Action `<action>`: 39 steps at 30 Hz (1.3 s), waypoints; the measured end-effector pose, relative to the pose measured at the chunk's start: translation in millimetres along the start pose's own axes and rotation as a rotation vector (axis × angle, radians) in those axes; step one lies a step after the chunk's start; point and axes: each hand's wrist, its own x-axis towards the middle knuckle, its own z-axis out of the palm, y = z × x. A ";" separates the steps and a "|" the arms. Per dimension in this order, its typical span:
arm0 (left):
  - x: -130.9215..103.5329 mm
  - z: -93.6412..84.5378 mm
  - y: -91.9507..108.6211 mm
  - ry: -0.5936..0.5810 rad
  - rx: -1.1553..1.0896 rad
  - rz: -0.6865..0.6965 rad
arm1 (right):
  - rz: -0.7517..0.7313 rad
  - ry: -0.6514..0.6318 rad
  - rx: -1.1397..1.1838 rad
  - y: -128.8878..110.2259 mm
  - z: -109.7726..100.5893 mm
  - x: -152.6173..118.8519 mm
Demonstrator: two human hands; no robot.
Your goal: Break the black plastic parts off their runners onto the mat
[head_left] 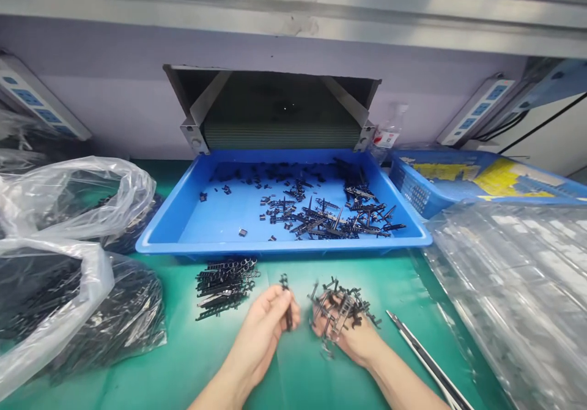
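Note:
My left hand [268, 321] pinches a thin black plastic part [287, 312] upright between thumb and fingers, over the green mat. Beside it on the right, my right hand [346, 330] is turned palm up, its fingers curled round a loose bunch of black plastic parts [346, 306] that stick out in all directions. Left of my left hand, a pile of black parts [227, 284] lies on the mat, roughly lined up. Behind both hands is a blue tray [284, 248] with many scattered black parts [325, 220], mostly in its right half.
Clear plastic bags [132, 312] of black parts stand at the left. Tweezers or a similar slim tool [428, 358] lie right of my right hand. Clear plastic trays [518, 275], a blue basket [422, 193] and a bottle [387, 134] are at the right. A conveyor [282, 134] ends above the tray.

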 end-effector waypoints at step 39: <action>96.3 71.4 107.3 -0.229 1.907 0.470 | -0.056 0.125 0.562 -6.2 5.9 10.8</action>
